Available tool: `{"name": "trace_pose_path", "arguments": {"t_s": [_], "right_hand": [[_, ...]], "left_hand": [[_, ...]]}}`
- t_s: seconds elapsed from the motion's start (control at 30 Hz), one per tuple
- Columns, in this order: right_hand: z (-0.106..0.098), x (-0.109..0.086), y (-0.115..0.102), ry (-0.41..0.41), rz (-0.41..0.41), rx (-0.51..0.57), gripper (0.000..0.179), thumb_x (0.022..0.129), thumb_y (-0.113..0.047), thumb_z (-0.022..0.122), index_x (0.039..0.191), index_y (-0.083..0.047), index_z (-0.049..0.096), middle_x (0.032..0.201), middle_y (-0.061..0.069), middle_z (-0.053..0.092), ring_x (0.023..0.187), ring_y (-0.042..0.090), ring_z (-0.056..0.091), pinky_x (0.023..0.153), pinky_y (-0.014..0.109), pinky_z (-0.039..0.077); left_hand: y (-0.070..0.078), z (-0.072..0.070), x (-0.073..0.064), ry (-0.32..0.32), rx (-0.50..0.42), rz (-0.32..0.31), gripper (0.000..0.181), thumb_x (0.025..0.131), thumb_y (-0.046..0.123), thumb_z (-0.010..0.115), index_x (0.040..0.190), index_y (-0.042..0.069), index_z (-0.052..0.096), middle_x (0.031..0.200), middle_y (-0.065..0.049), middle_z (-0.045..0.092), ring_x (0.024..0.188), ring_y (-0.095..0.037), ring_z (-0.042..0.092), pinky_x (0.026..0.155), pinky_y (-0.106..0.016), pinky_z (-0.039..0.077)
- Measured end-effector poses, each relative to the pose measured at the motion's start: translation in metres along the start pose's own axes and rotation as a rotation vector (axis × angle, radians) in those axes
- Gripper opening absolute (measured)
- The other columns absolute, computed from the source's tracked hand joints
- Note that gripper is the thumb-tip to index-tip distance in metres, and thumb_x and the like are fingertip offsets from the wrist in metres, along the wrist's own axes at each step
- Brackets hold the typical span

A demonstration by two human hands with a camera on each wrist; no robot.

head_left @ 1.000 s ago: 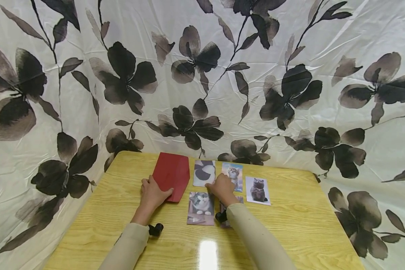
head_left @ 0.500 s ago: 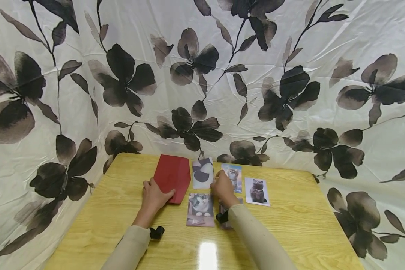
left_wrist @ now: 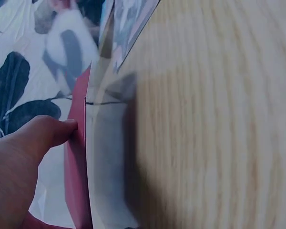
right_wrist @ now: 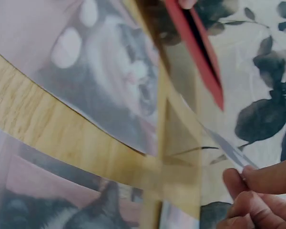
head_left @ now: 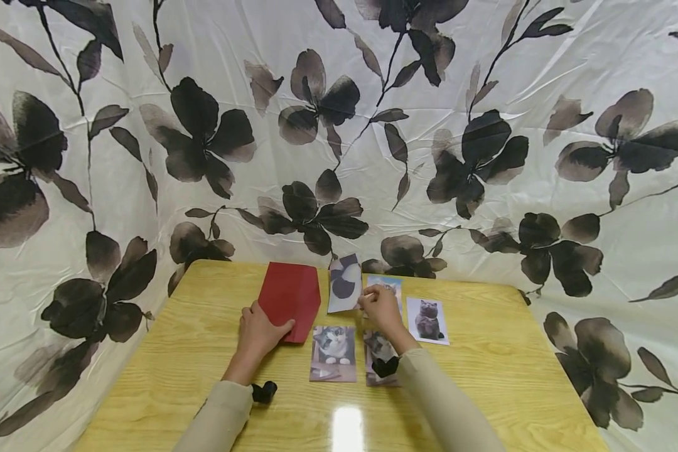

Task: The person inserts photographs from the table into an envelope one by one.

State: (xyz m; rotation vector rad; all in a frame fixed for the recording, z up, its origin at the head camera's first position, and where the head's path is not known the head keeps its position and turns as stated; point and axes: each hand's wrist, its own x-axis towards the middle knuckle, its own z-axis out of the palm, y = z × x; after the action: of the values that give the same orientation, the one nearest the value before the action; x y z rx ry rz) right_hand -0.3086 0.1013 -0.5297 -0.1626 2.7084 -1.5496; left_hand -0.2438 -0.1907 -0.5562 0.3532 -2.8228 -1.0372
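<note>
Card (head_left: 343, 285) pinched by right hand (head_left: 384, 312) looks broad from head, thin from right wrist; left hand (head_left: 261, 331) grips envelope (head_left: 290, 292).

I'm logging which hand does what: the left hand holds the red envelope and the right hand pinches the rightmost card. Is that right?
No, the head view shows the right hand pinching the far card beside the envelope, while the rightmost card lies untouched. The left hand does hold the envelope.

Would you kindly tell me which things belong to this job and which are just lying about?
Likely in the job: red envelope, held by the left hand; picture card, pinched in the right hand; four cat pictures.
Just surroundings: wood-grain table; floral backdrop.
</note>
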Motion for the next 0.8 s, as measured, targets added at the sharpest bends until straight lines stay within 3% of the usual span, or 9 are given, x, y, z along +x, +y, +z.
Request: {"name": "trace_pose_path", "arguments": {"t_s": [0.2,0.33,0.47,0.67,0.8], "right_hand": [[-0.005,-0.005,-0.003,0.066,-0.05,0.081,0.021,0.104,-0.012,0.069,0.119,0.003,0.072,0.093,0.022,0.078,0.091,0.046,0.073,0.062,0.033,0.051],[-0.001,-0.009,0.0,0.029,-0.036,0.166,0.022,0.103,-0.01,0.072,0.12,0.004,0.073,0.089,0.02,0.078,0.087,0.049,0.072,0.071,0.046,0.061],[0.006,-0.014,0.0,0.0,-0.009,0.24,0.022,0.102,-0.011,0.073,0.12,0.003,0.073,0.089,0.02,0.079,0.086,0.051,0.071,0.076,0.055,0.061],[0.016,-0.02,-0.001,-0.016,0.041,0.275,0.021,0.102,-0.011,0.074,0.119,0.002,0.073,0.089,0.022,0.078,0.083,0.049,0.071,0.069,0.049,0.06],[0.024,-0.019,0.002,-0.019,0.067,0.284,0.022,0.101,-0.009,0.074,0.118,0.005,0.073,0.089,0.024,0.077,0.076,0.04,0.073,0.067,0.043,0.06]], "left_hand": [[0.001,0.002,-0.002,0.02,-0.011,0.017,0.101,0.089,0.043,0.085,0.147,-0.021,0.033,0.131,-0.041,0.044,0.12,-0.055,0.05,0.103,-0.064,0.046],[0.001,0.005,-0.003,0.038,-0.014,0.018,0.101,0.087,0.043,0.087,0.146,-0.02,0.034,0.129,-0.04,0.045,0.119,-0.054,0.051,0.103,-0.063,0.047],[0.004,0.01,-0.004,0.058,-0.014,0.021,0.099,0.085,0.042,0.089,0.143,-0.019,0.037,0.126,-0.038,0.047,0.116,-0.052,0.053,0.102,-0.061,0.048],[0.01,0.018,-0.006,0.057,0.0,0.025,0.1,0.084,0.045,0.089,0.142,-0.019,0.039,0.124,-0.037,0.049,0.115,-0.051,0.055,0.101,-0.06,0.05],[0.013,0.019,-0.008,0.064,0.001,0.017,0.102,0.084,0.045,0.09,0.144,-0.018,0.038,0.126,-0.037,0.049,0.116,-0.051,0.056,0.102,-0.06,0.051]]}}
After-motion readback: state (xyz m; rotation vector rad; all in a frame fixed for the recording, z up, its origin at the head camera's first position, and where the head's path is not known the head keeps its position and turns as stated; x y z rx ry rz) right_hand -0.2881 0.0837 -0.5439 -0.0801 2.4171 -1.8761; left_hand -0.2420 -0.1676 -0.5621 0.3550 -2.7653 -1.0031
